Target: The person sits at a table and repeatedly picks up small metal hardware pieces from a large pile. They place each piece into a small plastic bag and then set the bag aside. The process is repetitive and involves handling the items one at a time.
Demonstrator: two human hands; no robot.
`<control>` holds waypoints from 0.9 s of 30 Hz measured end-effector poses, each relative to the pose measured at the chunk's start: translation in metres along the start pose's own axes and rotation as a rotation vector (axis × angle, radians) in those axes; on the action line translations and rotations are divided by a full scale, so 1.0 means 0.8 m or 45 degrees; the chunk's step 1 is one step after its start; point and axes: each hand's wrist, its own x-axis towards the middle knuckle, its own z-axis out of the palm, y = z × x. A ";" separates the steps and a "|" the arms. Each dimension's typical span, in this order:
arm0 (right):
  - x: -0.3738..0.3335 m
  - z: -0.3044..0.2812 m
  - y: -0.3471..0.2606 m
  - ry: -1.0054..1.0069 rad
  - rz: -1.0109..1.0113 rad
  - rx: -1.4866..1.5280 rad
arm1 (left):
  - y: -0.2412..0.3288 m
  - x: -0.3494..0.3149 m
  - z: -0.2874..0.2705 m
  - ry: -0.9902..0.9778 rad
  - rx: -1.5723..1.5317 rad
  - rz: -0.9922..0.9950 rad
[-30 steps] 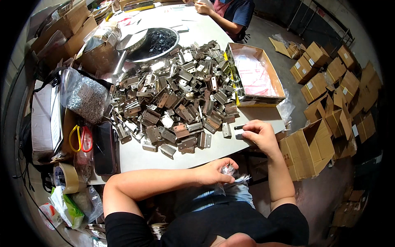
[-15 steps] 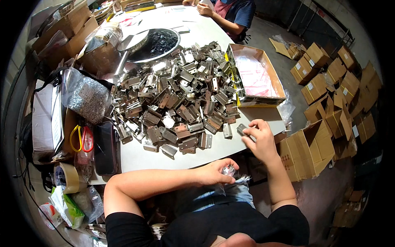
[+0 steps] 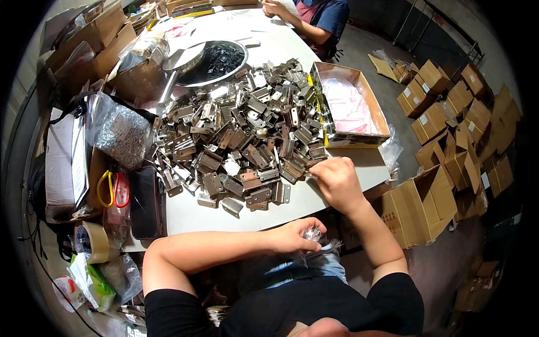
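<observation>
Bent metal brackets with punched holes lie in a large heap (image 3: 241, 140) on the white table (image 3: 258, 220). At the heap's near right edge, my right hand (image 3: 339, 182) is closed, fingertips pinched on a metal bracket (image 3: 309, 176) that is mostly hidden by the fingers. My left hand (image 3: 295, 235) is over my lap by the table's front edge. Its thumb and fingers are curled around a clear plastic bag (image 3: 311, 233), with something shiny inside that I cannot make out.
An open box of pink-and-white slips (image 3: 348, 106) stands right of the heap. Behind it are a metal bowl of dark parts (image 3: 222, 62) and a person's hands (image 3: 275, 8). Scissors (image 3: 119, 191), a dark case (image 3: 147, 202) and tape (image 3: 92, 241) are left. Cartons (image 3: 421, 208) stand on the floor.
My right hand has moved left with the bracket, from the bare table to the edge of the heap. The left hand stays around the bag. The other person's hands have shifted slightly.
</observation>
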 end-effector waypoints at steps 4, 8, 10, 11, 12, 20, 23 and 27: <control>-0.026 -0.015 0.012 0.164 0.926 0.722 | 0.004 -0.003 0.002 0.005 -0.027 -0.021; -0.048 -0.021 0.011 -0.001 1.151 1.088 | -0.001 -0.001 0.002 0.002 -0.012 -0.009; -0.051 -0.010 0.005 0.064 0.848 0.528 | -0.001 0.000 0.002 0.013 0.022 -0.001; -0.047 -0.007 0.001 0.073 0.873 0.421 | -0.001 0.000 0.002 0.019 0.002 -0.011; -0.045 -0.005 -0.001 0.082 0.896 0.314 | -0.003 0.000 0.001 0.025 -0.017 -0.022; -0.066 -0.004 0.009 0.106 0.703 0.292 | 0.004 -0.002 0.003 0.030 -0.065 -0.019; -0.062 -0.036 -0.012 -0.185 0.817 0.778 | 0.004 -0.003 0.005 0.082 -0.131 0.030; -0.046 -0.077 -0.027 -0.648 0.543 0.866 | 0.003 -0.004 0.007 0.116 -0.152 0.107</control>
